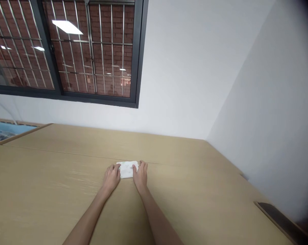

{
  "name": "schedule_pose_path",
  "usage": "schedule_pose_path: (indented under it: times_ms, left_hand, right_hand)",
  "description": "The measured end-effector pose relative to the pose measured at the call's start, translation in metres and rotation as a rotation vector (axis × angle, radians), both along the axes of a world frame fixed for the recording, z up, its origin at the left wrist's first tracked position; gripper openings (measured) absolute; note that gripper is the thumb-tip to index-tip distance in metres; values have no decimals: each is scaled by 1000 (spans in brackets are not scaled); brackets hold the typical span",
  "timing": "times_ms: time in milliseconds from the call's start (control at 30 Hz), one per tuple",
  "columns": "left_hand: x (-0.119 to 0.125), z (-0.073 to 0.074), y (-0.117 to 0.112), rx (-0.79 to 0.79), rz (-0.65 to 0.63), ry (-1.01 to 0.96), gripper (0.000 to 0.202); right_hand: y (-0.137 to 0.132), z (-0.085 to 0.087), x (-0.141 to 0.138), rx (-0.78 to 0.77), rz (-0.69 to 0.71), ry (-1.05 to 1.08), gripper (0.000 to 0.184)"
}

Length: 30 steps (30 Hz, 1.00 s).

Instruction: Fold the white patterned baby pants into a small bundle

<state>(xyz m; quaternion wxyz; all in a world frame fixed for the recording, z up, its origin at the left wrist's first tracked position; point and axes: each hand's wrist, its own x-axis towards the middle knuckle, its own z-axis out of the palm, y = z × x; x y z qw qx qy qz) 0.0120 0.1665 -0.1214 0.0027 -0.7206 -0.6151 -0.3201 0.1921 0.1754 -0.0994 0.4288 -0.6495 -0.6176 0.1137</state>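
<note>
A small folded white cloth (pixel 126 169) with a faint printed pattern lies flat on the light wood-coloured surface (pixel 194 190). My left hand (pixel 111 177) grips its left edge, thumb over the top and fingers curled at the side. At the right edge, my right hand (pixel 140 173) holds it in the same way, its thumb resting on the upper face. Both palms are turned down close to the surface, and the undersides of the fingers are hidden.
A thin seam (pixel 67 152) crosses the surface just behind the cloth. Behind rises a white wall (pixel 179 68) with a barred, dark-framed window (pixel 92 51). Blue fabric (pixel 13 128) lies in a wood-edged space at far left. A dark recess (pixel 278 217) sits at the right edge.
</note>
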Motion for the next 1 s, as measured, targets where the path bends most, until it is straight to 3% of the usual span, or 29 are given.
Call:
schedule_pose_path:
  times_ms: [133,233,333,533,667,767,1000]
  left_hand:
    - [4,-1,1,57,-5,73,38]
    - [8,-1,2,57,-92,125,45]
    - [11,-5,-2,0,-160,172,55]
    - [12,-13,-13,-161,-102,198,64]
    - [14,-9,-18,-237,-66,196,73]
    - [13,-4,-19,-282,-65,201,77]
    - [5,11,-16,-328,-101,179,83]
  right_hand:
    - [-10,3,0,205,60,-109,43]
    - [-19,7,-3,321,369,-320,48]
    - [-21,6,-5,281,577,-450,51]
    - [-15,-8,-8,142,451,-473,57]
    - [-13,-5,-8,12,318,-456,61]
    - [-10,-2,-7,-71,296,-462,63]
    - [-12,0,-5,2,350,-431,64]
